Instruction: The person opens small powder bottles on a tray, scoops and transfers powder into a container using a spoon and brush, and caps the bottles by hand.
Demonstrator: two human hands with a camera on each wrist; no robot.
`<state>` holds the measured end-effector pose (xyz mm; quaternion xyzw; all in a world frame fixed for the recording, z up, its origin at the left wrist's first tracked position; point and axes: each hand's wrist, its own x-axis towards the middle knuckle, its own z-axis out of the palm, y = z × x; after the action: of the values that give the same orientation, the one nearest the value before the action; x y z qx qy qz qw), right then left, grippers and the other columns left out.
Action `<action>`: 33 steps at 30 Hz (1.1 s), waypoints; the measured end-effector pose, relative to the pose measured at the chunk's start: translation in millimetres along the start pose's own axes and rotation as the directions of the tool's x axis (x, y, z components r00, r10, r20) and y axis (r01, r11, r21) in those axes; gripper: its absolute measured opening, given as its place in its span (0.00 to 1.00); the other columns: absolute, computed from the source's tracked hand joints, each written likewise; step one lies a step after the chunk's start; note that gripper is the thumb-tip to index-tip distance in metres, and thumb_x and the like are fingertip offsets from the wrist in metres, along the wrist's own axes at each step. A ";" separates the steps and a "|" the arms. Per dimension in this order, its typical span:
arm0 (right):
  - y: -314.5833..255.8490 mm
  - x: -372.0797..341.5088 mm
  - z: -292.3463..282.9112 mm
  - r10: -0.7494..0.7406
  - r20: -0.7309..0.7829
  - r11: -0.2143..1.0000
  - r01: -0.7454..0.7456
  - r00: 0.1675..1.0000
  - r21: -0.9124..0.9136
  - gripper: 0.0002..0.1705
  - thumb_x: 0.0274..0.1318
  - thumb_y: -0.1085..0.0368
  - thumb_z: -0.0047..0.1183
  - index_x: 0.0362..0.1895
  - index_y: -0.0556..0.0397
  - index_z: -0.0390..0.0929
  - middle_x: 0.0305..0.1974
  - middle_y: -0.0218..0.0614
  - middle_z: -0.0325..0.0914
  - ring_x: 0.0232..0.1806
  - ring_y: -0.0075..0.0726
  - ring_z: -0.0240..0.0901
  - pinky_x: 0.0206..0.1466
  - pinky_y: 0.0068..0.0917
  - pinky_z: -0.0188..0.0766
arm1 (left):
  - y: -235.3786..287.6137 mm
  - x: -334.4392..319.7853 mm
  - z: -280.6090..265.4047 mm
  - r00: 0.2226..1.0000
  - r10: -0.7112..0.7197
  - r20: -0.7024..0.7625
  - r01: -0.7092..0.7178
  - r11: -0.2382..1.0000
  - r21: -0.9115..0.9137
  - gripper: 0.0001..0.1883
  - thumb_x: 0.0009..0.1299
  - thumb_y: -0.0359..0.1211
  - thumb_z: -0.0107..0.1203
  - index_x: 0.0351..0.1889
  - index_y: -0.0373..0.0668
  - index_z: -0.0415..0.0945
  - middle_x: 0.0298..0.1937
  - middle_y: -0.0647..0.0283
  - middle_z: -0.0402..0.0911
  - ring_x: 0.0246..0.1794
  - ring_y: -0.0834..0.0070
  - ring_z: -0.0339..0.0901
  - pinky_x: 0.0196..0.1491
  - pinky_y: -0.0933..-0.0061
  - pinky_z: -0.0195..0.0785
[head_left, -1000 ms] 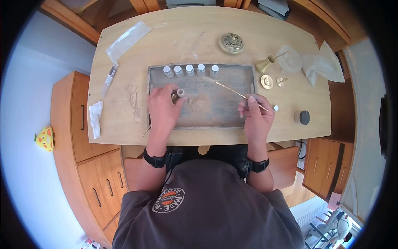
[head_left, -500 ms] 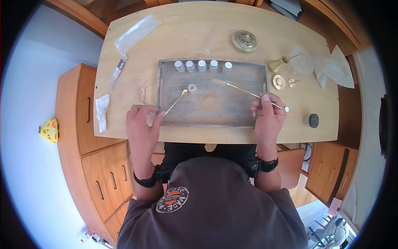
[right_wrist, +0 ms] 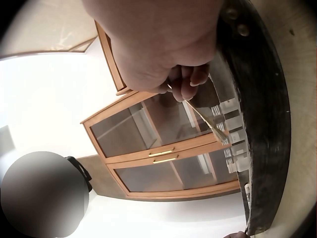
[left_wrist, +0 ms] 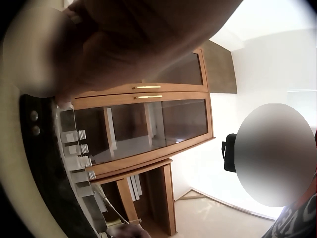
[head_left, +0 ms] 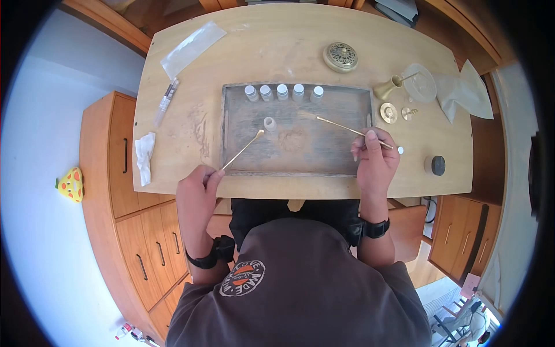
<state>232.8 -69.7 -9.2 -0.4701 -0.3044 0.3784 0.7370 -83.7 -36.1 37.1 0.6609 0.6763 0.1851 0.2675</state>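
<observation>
My left hand (head_left: 196, 194), at the tray's near left corner, pinches the end of a thin golden spoon (head_left: 241, 150) between thumb and fingers; its tip points up over the tray (head_left: 329, 173). An uncapped small bottle (head_left: 270, 124) stands upright in the tray, just beyond that tip. My right hand (head_left: 377, 165) holds a slim golden brush (head_left: 341, 125) at the tray's right side, its bristles over the tray. In the right wrist view the fingers (right_wrist: 187, 87) are curled round the brush handle. Brown powder (head_left: 293, 139) lies mid-tray.
Several white-capped bottles (head_left: 282, 91) line the tray's far side. To the right are a brass vase (head_left: 387, 88), brass discs (head_left: 388, 114), a white cap (head_left: 400, 150) and a dark-lidded jar (head_left: 437, 166). A round brass burner (head_left: 341, 57) stands behind; tissue (head_left: 144, 157) lies left.
The left hand released the uncapped bottle in the tray, moved down and left, and took hold of the golden spoon. The right hand keeps its grip on the brush. The head view shifted.
</observation>
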 end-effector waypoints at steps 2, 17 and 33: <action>0.0 -0.4 -0.3 -0.001 -0.002 1.000 0.001 1.000 0.001 0.08 0.66 0.68 0.52 0.41 0.63 0.76 0.26 0.39 0.77 0.27 0.29 0.73 0.30 0.24 0.68 | -0.4 -1.5 -4.0 0.999 0.028 -0.018 -0.028 1.000 -0.004 0.09 0.67 0.32 0.61 0.35 0.32 0.79 0.19 0.62 0.73 0.20 0.81 0.65 0.26 0.77 0.60; -1.0 -2.1 0.8 -0.010 -0.022 1.000 0.010 1.000 -0.004 0.08 0.66 0.68 0.51 0.41 0.63 0.76 0.26 0.39 0.77 0.26 0.29 0.72 0.30 0.24 0.68 | -17.7 4.2 17.5 0.990 0.073 -0.117 -0.112 0.921 -0.372 0.07 0.69 0.28 0.60 0.41 0.33 0.81 0.29 0.70 0.79 0.30 0.87 0.70 0.35 0.84 0.63; -0.6 -2.3 0.2 -0.019 -0.003 1.000 0.019 1.000 0.016 0.10 0.68 0.65 0.49 0.40 0.62 0.75 0.26 0.39 0.76 0.26 0.29 0.72 0.30 0.24 0.67 | -8.5 14.5 31.1 0.991 0.104 -0.081 -0.128 0.916 -0.381 0.09 0.68 0.28 0.60 0.43 0.33 0.81 0.30 0.67 0.81 0.31 0.84 0.74 0.37 0.82 0.66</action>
<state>231.6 -71.8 -8.8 -0.4618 -0.3050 0.3732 0.7446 -71.4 -25.4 5.7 0.6286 0.5939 0.3494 0.3607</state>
